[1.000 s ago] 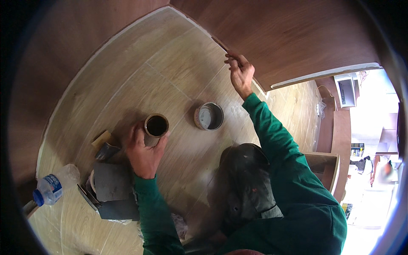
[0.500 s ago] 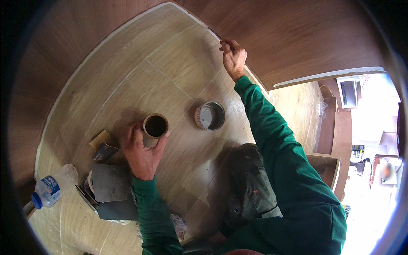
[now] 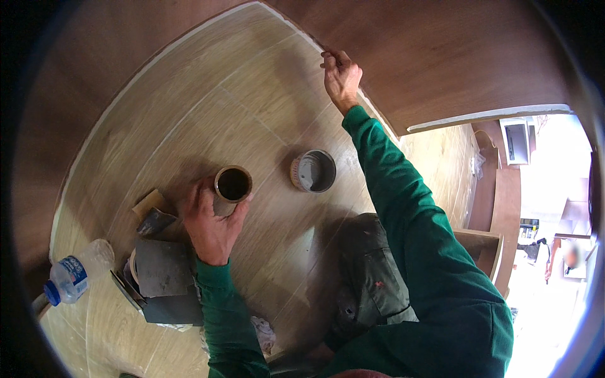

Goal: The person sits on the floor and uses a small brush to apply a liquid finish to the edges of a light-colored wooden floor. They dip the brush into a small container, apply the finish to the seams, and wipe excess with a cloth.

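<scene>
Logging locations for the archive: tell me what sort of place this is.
Probably a room being fitted out or renovated. The right hand works at the joint where the pale wood-look floor meets a brown panel wall, and an open tin of grey paste stands nearby.

Clear plastic bottle with blue cap (image 3: 77, 274), grey sanding sheets (image 3: 161, 269), white crumpled rag (image 3: 261, 334), yellow sponge (image 3: 149, 203)
</scene>
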### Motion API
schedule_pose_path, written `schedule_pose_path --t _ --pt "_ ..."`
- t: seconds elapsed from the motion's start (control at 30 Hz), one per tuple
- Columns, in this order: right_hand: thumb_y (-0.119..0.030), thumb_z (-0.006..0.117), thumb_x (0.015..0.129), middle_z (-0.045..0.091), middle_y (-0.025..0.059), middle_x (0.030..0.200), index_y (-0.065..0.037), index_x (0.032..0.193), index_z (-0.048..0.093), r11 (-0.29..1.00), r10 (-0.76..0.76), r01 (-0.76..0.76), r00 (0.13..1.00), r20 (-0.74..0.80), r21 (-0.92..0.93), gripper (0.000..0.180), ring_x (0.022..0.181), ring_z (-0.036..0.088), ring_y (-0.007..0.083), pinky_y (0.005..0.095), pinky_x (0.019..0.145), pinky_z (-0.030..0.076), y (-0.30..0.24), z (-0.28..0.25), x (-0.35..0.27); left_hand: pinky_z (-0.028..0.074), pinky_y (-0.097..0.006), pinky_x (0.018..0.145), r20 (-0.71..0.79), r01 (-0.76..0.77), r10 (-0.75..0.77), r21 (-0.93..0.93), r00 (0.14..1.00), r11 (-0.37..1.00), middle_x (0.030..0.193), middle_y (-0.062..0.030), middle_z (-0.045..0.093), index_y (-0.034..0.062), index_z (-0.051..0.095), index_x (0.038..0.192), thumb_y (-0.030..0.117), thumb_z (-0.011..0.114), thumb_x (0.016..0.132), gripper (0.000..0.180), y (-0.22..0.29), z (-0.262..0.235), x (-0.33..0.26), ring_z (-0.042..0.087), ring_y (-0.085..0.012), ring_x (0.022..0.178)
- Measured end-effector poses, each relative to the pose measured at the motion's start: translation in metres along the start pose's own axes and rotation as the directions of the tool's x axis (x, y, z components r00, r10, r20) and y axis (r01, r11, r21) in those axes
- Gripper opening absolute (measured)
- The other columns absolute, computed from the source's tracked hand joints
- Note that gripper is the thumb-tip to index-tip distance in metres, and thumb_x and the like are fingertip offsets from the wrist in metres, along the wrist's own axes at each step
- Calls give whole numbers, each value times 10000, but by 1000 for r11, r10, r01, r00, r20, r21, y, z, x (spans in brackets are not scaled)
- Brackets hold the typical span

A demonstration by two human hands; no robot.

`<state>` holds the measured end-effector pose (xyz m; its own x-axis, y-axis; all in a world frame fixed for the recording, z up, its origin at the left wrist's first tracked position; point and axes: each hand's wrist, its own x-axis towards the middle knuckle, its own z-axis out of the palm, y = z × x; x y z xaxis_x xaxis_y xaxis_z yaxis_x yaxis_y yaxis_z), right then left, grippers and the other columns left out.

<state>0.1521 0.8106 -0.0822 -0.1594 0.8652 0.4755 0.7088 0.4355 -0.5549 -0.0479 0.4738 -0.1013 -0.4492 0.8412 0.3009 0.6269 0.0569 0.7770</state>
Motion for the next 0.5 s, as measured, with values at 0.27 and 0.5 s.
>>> schedule_pose_path --t 0.27,0.5 --pt "-273 556 950 699 272 986 -55 1072 733 1000 27 -27 999 -40 2 306 955 677 462 507 858 528 4 17 5 541 -468 828 15 22 -21 -25 1000 999 1090 -178 667 15 652 1106 288 908 696 556 -2 -2 -1 668 -380 982" --pt "-274 544 947 701 277 947 -69 1067 738 998 27 -29 999 -22 -51 307 928 682 466 505 848 540 8 6 4 540 -462 817 13 46 -45 -58 999 997 1060 -178 669 12 655 1095 280 908 693 546 3 -2 1 669 -380 969"
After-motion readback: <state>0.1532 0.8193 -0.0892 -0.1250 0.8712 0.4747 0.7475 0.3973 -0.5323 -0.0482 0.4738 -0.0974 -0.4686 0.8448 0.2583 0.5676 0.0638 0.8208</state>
